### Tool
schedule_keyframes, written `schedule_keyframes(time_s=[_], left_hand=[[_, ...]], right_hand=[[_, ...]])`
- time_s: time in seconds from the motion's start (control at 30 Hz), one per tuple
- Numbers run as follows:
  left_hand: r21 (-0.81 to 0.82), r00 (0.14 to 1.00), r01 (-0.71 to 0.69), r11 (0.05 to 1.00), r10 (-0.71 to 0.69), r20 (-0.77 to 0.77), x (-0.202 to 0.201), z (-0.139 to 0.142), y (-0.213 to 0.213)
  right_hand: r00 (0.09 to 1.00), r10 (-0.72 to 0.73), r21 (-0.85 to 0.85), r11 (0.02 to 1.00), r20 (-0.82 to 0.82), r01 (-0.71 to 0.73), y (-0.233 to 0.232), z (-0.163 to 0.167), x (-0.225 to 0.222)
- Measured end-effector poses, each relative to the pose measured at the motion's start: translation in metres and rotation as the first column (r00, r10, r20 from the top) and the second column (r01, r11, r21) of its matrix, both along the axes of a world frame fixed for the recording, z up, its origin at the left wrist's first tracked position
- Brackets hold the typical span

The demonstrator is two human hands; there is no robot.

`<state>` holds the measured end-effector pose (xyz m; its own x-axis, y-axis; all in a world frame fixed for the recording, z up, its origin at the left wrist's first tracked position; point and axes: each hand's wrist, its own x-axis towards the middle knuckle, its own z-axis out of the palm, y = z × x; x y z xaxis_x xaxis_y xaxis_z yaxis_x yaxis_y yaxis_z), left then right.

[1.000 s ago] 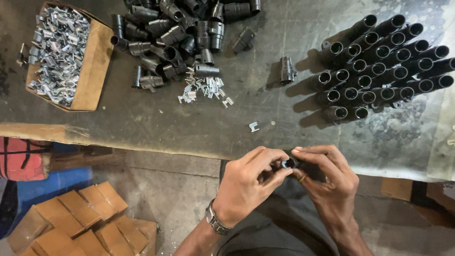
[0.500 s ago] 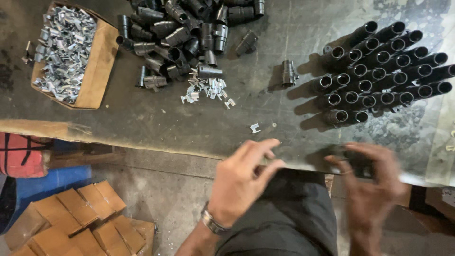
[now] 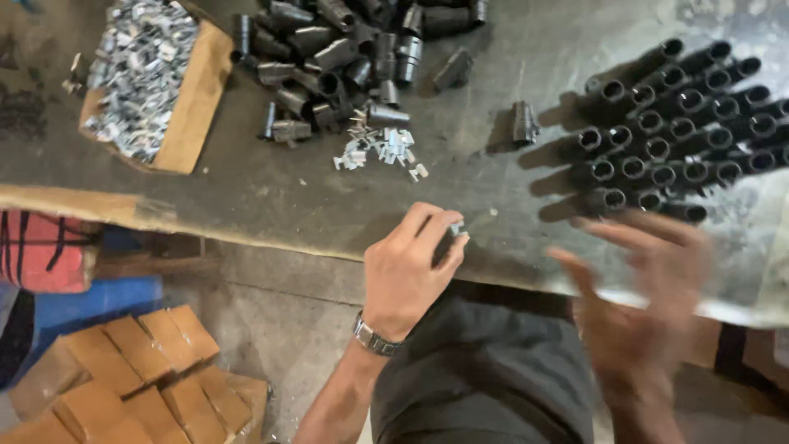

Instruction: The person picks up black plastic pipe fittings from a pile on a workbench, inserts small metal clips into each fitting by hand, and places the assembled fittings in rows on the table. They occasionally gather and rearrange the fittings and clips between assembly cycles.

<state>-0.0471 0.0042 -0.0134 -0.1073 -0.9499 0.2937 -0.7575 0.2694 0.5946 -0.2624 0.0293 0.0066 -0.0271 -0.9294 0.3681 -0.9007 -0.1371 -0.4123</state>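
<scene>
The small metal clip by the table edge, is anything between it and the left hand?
No. The left hand is already at the clip, fingertips closing on it. The blurred right hand is off to the side, near the upright tubes.

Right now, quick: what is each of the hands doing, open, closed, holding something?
Left hand: fingers pinched closed on a small silvery metal clip.
Right hand: open, fingers spread, blurred, holding nothing visible.

My left hand (image 3: 408, 275) at table edge (image 3: 271, 215), fingers pinching small metal clip (image 3: 457, 228). My right hand (image 3: 649, 284) blurred, fingers spread, just below upright black tubes (image 3: 670, 136). Loose clips (image 3: 380, 150) beyond left hand, clip box (image 3: 197, 99) far left of tubes.
</scene>
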Motion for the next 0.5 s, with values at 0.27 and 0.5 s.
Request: schedule_keyframes(time_s=[0.27,0.5], left_hand=[[0.183,0.904,-0.006,0.983,0.083,-0.418,0.019,0.012,0.016],[0.222,0.842,-0.039,0.974,0.151,-0.518,0.036,0.01,0.017]], right_hand=[[0.84,-0.053,0.057,0.993,-0.54,0.1,-0.116,-0.017,0.065],[0.938,0.321,0.104,0.937,0.129,-0.334,-0.055,-0.001,0.07]])
